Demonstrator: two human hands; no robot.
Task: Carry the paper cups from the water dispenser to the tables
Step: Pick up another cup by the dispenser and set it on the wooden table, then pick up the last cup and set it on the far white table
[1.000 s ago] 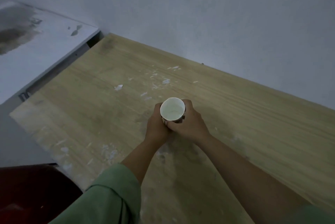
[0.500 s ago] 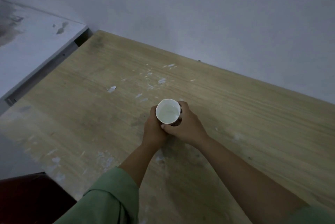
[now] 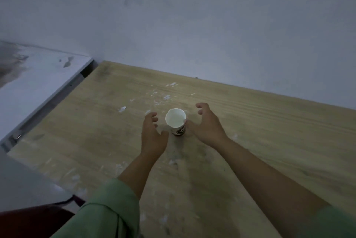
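Currently the paper cup (image 3: 175, 121) stands upright on the wooden table (image 3: 269, 141), near the wall. My left hand (image 3: 153, 135) and right hand (image 3: 207, 126) flank it, fingers spread and holding nothing; the right thumb sits at the cup's side, possibly touching. Step in hand: release after placement. Next, I judge: withdraw both hands without tipping the cup.

Head view, single wide-angle camera, worn high. Faces forward and steeply down onto the wooden counter (image 3: 250, 141), close range. Wall (image 3: 192, 26) fills the frame toward 12 o'clock; a white surface (image 3: 38, 79) lies at 10 o'clock. Both forearms enter from 6 o'clock. No second view shares the scene.
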